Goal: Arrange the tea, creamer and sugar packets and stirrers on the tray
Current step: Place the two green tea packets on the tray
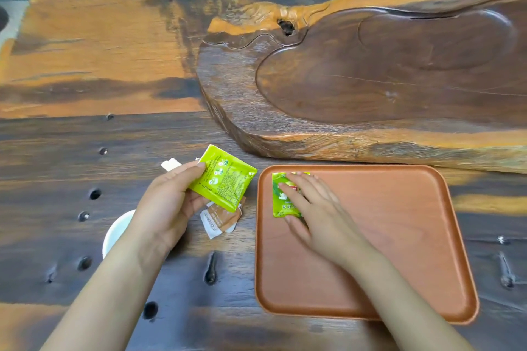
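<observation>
An orange-brown rectangular tray point(399, 236) lies on the table at the right. A green tea packet point(281, 204) lies flat in its far left corner, and my right hand point(313, 208) presses on it with the fingers spread. My left hand point(168, 202) holds a second green tea packet point(225, 177) above the table, just left of the tray, pinched at its left edge. Under that packet lie brown and white packets point(218, 219) on the table. A white packet corner point(171, 164) shows behind my left fingers.
A large carved dark wooden slab point(370, 80) with a hollowed basin stands just behind the tray. A white round object point(115, 232), partly hidden by my left wrist, sits at the left. The rough wooden table has holes and knots.
</observation>
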`<state>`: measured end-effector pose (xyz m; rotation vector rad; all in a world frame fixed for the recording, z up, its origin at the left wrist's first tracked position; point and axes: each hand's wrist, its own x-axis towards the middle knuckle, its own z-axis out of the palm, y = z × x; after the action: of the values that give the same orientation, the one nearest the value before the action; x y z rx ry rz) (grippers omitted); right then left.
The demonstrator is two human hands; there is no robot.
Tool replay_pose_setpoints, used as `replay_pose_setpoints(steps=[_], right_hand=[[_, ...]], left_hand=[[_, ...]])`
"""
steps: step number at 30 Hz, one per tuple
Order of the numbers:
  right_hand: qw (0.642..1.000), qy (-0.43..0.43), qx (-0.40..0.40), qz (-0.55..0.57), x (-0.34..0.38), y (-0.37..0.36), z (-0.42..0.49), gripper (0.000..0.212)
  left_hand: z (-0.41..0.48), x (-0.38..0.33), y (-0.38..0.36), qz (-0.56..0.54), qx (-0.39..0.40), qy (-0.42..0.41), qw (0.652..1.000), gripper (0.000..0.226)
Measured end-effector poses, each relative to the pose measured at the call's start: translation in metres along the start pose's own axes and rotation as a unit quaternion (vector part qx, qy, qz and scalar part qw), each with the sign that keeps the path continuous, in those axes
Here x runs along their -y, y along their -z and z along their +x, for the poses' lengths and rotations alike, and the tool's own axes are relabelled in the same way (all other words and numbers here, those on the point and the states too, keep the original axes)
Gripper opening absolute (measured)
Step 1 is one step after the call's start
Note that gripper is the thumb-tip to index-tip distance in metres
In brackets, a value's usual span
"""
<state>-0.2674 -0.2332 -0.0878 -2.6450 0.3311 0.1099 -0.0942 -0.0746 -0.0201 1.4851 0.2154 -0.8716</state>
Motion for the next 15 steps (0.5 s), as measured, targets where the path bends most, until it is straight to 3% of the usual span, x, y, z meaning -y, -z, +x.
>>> replay_pose_setpoints(steps=[6, 9, 11, 13, 15], right_hand=[[0.999, 0.01, -0.006, 0.038, -0.004, 0.004, 0.003, 0.057], [0.987, -0.022, -0.047, 0.151, 0.007, 0.015, 0.003, 0.054], [0.945, -0.079, -0.096, 0.304, 0.02, 0.023, 0.002, 0.043], [0.865, -0.145, -0.117, 0.466, 0.035, 0.028, 0.003, 0.022], [0.788, -0.201, -0.136, 0.566, 0.045, 0.027, 0.002, 0.019]], left_hand=[[-0.006, 0.006, -0.009, 0.046, 0.013, -0.018, 0.999, 0.021], [-0.011, 0.009, -0.021, 0.08, 0.039, -0.02, 0.996, 0.022], [-0.013, 0.012, -0.032, 0.084, 0.051, -0.021, 0.995, 0.024], [-0.016, 0.014, -0.043, 0.08, 0.09, -0.018, 0.993, 0.027], [-0.021, 0.017, -0.053, 0.071, 0.122, -0.014, 0.99, 0.027]])
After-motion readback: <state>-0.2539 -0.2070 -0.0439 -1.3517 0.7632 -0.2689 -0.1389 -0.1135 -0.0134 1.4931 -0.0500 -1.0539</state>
